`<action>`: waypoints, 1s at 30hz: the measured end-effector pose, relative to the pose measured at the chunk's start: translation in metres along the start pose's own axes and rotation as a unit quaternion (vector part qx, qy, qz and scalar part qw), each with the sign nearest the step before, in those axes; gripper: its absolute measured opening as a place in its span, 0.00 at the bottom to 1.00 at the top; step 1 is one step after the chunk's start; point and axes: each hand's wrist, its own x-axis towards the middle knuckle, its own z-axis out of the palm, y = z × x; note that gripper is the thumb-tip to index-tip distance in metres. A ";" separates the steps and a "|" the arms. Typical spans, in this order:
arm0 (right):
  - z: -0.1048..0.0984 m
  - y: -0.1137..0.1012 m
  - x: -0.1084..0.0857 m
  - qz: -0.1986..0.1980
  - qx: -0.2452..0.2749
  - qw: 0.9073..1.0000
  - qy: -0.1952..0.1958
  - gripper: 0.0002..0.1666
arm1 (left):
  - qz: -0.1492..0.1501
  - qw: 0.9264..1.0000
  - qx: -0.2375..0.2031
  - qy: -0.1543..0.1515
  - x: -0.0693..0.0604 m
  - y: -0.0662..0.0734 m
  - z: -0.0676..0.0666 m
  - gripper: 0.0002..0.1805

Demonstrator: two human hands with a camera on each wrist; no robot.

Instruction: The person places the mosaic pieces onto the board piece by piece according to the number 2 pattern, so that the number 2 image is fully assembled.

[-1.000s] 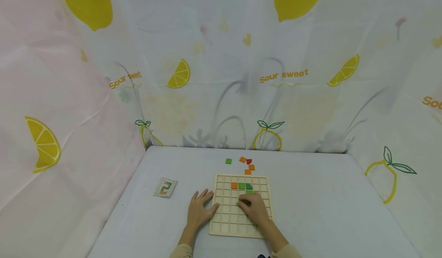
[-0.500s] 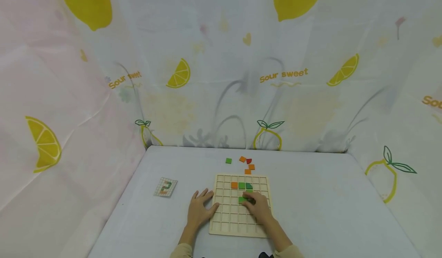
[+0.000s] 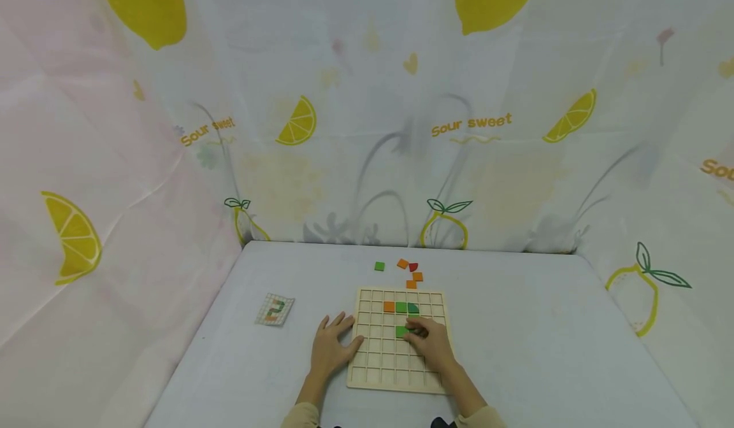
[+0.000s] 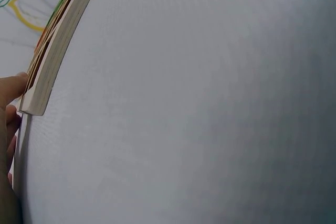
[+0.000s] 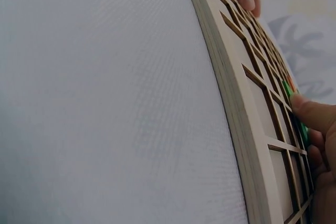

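A wooden grid board (image 3: 378, 377) lies on the white table. My left hand (image 3: 331, 349) rests at its left edge, fingers spread and thumb over the rim. Over the board's middle my right hand (image 3: 432, 345) has curled fingers, with thumb and index finger pinching at a green tile (image 3: 402, 332) in a cell. Its fingers partly hide the green pieces there. In the right wrist view the thumb (image 5: 310, 109) touches green. An orange tile (image 3: 389, 307), a green square tile (image 3: 401, 307) and a dark green quarter-round tile (image 3: 413, 308) sit in an upper row.
Behind the board lie a loose green tile (image 3: 380, 266), several orange tiles (image 3: 417, 276) and a red quarter-round piece (image 3: 413, 267). A pattern card (image 3: 274, 309) with a printed grid lies to the left. Lemon-print cloth (image 3: 367, 179) hangs behind the table.
My right hand has shifted slightly right and uncovered the green tile in the middle cell. The left hand has stayed at the board's edge.
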 end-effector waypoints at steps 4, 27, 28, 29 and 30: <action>-0.001 0.001 0.000 0.001 0.011 1.000 -0.003 0.17 | 0.001 1.000 -0.001 0.001 0.000 -0.001 0.001 0.23; -0.026 0.023 0.073 0.033 -0.050 0.995 0.083 0.09 | 0.003 1.000 -0.008 0.008 -0.002 -0.001 0.000 0.23; -0.027 0.025 0.077 0.039 -0.058 0.994 0.085 0.09 | 0.001 1.000 -0.010 0.007 -0.002 -0.001 0.001 0.23; -0.027 0.026 0.081 0.042 -0.063 0.993 0.085 0.10 | -0.001 1.000 -0.011 0.005 -0.002 0.000 0.001 0.23; -0.027 0.028 0.084 0.043 -0.069 0.993 0.082 0.11 | -0.004 1.000 -0.012 0.004 -0.002 0.000 0.001 0.23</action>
